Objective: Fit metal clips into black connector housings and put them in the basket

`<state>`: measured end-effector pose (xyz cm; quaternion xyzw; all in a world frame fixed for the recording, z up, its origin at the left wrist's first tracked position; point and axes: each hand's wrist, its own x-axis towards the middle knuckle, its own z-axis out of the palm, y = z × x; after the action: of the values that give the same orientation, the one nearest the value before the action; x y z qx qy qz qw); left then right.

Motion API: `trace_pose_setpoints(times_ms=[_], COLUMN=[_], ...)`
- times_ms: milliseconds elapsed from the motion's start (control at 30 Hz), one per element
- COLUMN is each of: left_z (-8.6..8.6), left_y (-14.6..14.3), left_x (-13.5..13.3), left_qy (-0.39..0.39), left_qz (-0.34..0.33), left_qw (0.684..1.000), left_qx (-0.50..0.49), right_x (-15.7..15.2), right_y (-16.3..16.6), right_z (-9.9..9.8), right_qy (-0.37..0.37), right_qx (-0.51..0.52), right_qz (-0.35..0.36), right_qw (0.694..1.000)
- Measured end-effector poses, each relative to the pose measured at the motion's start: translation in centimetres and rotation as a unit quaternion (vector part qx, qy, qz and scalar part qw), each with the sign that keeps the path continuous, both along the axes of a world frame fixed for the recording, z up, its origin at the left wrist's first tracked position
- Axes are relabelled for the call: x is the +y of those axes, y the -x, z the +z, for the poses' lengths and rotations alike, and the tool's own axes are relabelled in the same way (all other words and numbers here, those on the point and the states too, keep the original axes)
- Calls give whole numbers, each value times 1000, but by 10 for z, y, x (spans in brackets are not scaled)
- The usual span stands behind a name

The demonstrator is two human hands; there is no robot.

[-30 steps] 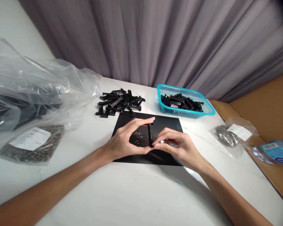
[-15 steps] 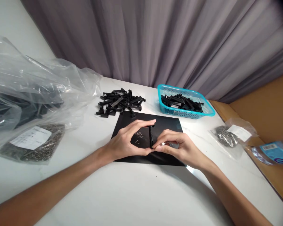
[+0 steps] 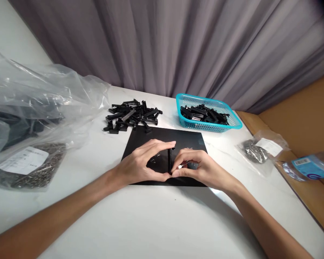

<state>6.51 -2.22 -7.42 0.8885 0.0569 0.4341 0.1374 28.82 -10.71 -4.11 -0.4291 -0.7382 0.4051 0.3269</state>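
A narrow black plastic part stands lengthwise between the fingers of my left hand, gripped at its far end by the fingertips and at its near end by the thumb. My right hand is closed, its thumb and finger pinching at the part's near end. Held within those right fingers is a thin tool with a white end; the rest of it is mostly hidden. Both hands are above a black mat. Small shiny metal pieces lie on the mat, partly seen past my left hand.
Behind the mat lies a pile of black plastic parts. A blue basket at back right holds more. Bags of metal pieces lie left and right. Clear plastic sheeting covers the left side; a labelled bottle lies far right.
The camera view has shifted slightly, so most things appear further left. The black part has turned a little and shows a narrower side. Both hands keep their grip.
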Motion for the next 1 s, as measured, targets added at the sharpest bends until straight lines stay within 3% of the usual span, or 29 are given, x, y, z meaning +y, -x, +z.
trace_pose_setpoints(times_ms=[133,367,633,1000], left_z=[0,1,2,5], left_y=[-1,0,-1,-3], left_x=[-2,-1,-3,-5], left_qy=[23,19,-3,-31], left_qz=[13,9,-29,-36], left_qw=[1000,1000,999,998], left_qx=[-11,-4,20,38], right_x=[0,-1,-7,3], right_y=[-4,-5,-3,-6], right_z=[6,8,10,-2], right_qy=[1,-15,-53,30], right_qx=[12,11,-87,-14], right_qz=[31,26,44,78], right_qw=[999,999,994,996])
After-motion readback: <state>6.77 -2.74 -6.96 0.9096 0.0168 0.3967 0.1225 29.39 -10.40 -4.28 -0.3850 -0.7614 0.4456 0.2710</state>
